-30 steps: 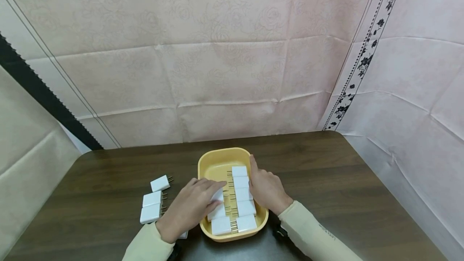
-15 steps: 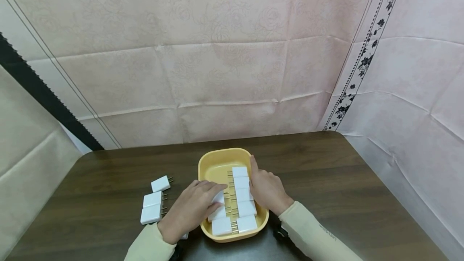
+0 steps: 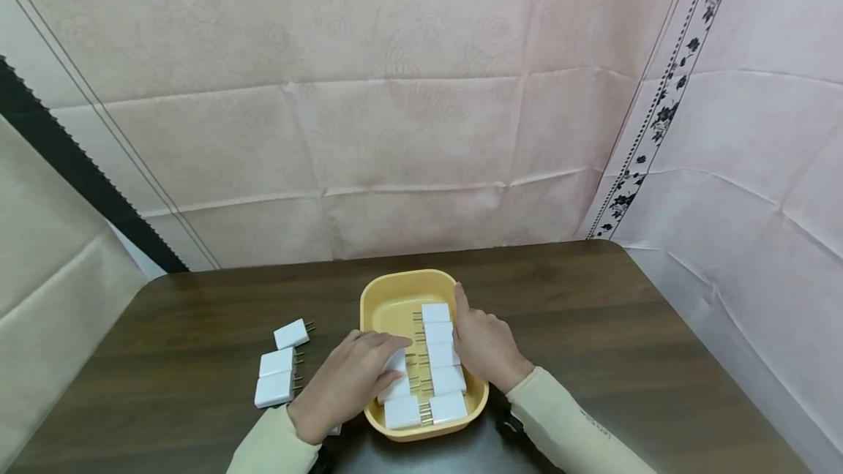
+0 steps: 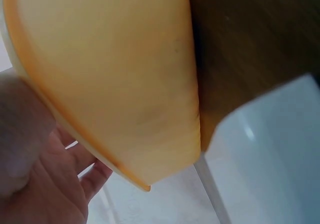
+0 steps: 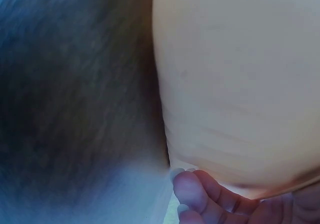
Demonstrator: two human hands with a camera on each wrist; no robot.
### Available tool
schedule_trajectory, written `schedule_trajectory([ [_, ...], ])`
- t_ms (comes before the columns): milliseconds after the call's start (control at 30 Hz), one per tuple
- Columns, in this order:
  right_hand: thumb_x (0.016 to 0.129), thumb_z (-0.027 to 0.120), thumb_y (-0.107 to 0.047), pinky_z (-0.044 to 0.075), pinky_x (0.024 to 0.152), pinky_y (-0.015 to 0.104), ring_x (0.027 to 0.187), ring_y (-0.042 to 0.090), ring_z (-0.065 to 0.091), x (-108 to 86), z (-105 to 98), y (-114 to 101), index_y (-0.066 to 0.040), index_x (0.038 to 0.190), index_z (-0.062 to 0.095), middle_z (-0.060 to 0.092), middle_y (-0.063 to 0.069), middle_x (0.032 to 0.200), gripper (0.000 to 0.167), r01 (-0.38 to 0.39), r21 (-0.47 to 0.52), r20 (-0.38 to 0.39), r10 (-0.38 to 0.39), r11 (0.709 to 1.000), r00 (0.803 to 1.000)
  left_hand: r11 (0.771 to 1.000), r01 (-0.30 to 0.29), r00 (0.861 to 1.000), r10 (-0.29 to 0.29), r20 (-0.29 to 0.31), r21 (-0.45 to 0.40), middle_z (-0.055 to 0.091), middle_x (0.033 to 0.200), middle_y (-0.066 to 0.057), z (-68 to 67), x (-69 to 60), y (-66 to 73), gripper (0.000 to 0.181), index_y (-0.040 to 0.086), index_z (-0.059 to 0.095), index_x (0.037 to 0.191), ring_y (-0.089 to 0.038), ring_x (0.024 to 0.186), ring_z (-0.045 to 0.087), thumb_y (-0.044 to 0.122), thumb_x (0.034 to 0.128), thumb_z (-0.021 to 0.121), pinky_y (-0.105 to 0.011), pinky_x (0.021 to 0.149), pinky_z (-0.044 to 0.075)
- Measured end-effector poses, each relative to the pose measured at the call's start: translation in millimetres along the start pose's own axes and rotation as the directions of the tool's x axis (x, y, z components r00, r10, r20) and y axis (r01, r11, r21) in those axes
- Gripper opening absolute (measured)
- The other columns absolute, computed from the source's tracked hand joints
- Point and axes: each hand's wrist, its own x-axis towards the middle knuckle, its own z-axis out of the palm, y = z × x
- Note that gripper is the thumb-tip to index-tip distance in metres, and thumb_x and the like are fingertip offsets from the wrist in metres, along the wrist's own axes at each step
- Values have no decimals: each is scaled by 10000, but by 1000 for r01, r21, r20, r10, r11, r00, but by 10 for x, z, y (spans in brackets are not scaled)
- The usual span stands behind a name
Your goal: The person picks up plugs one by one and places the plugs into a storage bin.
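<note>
A yellow plastic tray [image 3: 393, 301] holds two columns of white plug-in power adapters, their metal pins facing the middle. My left hand [image 3: 352, 382] reaches over the tray's left rim, thumb and index finger around a white power adapter [image 3: 396, 361] in the left column; the fingers partly cover it. At the right rim, my right hand [image 3: 489, 344] holds the tray beside the right column's adapters [image 3: 448, 379], index finger stretched along the edge. In the right wrist view its curled fingers [image 5: 192, 191] lie against the outer wall. The left wrist view shows mostly the tray's outer side [image 4: 120, 79].
Left of the tray, several white adapters [image 3: 274, 388] lie on the dark wooden table [image 3: 191, 357]. Another, mostly hidden adapter [image 3: 335, 430] sits under the left wrist. Pale patterned cloth [image 3: 408, 130] hangs behind the table and along its sides.
Almost nothing moves. The hands, tray and adapters keep their places, apart from a very slight shift of the whole view.
</note>
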Motion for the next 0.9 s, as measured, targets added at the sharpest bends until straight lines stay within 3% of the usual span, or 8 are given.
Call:
schedule_trajectory([
  [267, 1012, 586, -161, 301, 419, 261, 417, 124, 422, -7, -10, -5, 2, 1586, 216, 466, -12, 591, 701, 7, 3, 1, -7, 1000, 1000, 998, 56, 998, -55, 43, -11, 716, 1239, 4, -8, 17, 24, 379, 171, 678, 1272, -177, 1145, 662, 261, 913, 760, -403, 940, 491],
  [667, 1010, 589, -160, 313, 426, 264, 427, 131, 437, 3, -4, -1, -10, 1596, 195, 477, -5, 601, 722, -18, 9, 22, 18, 1000, 1000, 1000, 24, 1000, -24, 1, 17, 733, 1191, 5, 20, 46, 19, 358, 141, 699, 1247, -159, 1074, 684, 246, 911, 764, -367, 862, 499],
  [900, 1009, 590, -164, 307, 428, 264, 430, 129, 432, 4, -2, -1, -18, 1601, 190, 474, -7, 596, 730, -20, 9, 23, 20, 1000, 1000, 999, 41, 999, -42, 3, 29, 747, 1159, -13, 12, 89, 42, 375, 117, 718, 1224, -160, 1032, 696, 226, 874, 801, -357, 815, 495],
])
